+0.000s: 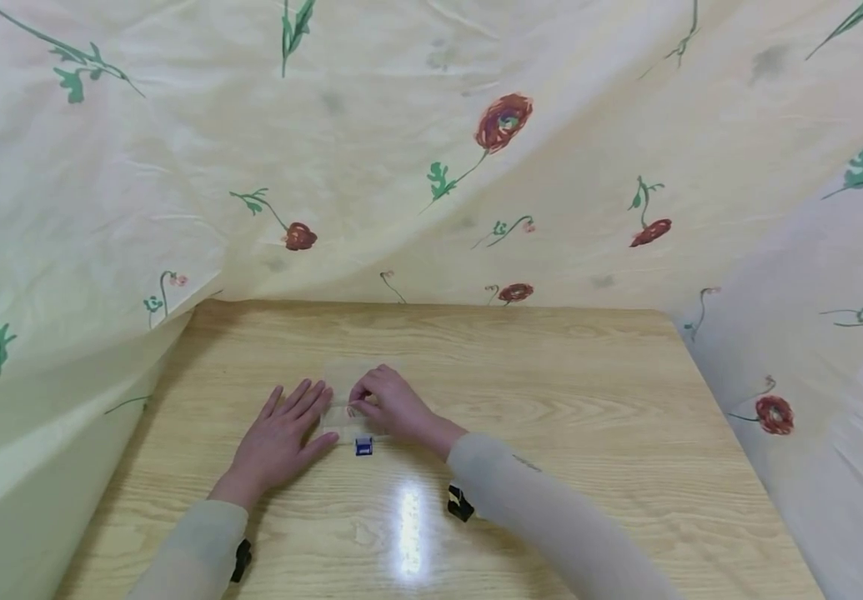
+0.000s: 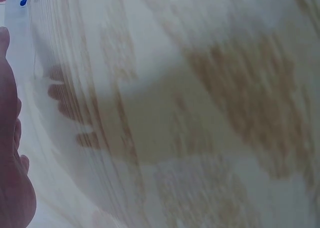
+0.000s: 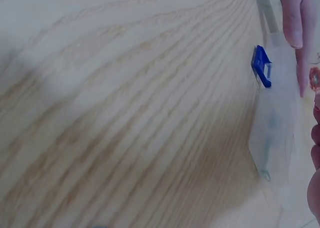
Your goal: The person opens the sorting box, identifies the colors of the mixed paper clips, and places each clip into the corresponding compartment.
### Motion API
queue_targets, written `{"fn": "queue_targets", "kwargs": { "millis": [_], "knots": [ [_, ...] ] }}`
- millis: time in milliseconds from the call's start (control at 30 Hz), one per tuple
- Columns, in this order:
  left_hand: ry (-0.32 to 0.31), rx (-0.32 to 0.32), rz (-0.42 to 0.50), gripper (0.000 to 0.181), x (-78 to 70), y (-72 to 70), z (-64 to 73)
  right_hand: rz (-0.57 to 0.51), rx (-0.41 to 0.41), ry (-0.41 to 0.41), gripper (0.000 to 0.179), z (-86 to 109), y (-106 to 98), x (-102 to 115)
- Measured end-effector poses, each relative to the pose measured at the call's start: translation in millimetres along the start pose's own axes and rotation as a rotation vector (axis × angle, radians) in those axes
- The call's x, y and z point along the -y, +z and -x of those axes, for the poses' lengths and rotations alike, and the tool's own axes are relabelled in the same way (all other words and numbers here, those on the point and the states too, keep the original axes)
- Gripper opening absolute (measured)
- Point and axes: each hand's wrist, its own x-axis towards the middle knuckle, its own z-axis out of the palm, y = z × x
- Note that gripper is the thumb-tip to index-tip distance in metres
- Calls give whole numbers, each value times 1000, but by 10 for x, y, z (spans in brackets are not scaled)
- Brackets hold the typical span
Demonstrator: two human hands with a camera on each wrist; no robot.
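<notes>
A translucent plastic box (image 1: 337, 435) with a blue latch (image 1: 363, 447) lies on the wooden table; its side also shows in the right wrist view. My left hand (image 1: 281, 437) rests with fingers spread at its left edge, thumb along the front left corner. Over the box, my right hand (image 1: 393, 404) has curled fingers, with thumb and forefinger together at a small thing with red marks (image 1: 352, 411). What that small thing is, I cannot tell. Only part of the right hand (image 3: 315, 173) enters the right wrist view, below the left hand's fingers (image 3: 292, 22).
Flower-printed cloth (image 1: 401, 150) hangs behind the table (image 1: 566, 392) and along its left and right sides. Black straps (image 1: 460, 503) show at both wrists. A bright light reflection lies on the tabletop in front of the box.
</notes>
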Motion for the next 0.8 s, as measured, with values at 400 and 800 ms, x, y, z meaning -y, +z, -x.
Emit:
{"fn": "queue_targets", "kwargs": {
  "millis": [400,800],
  "knots": [
    [-7,4,11,79,-20,-27,10,24,-12,-17,10,12,11,-10],
    [-11,4,2,80,-19,-19,8,-73,-130,49,17,540,-473,-359]
  ]
}}
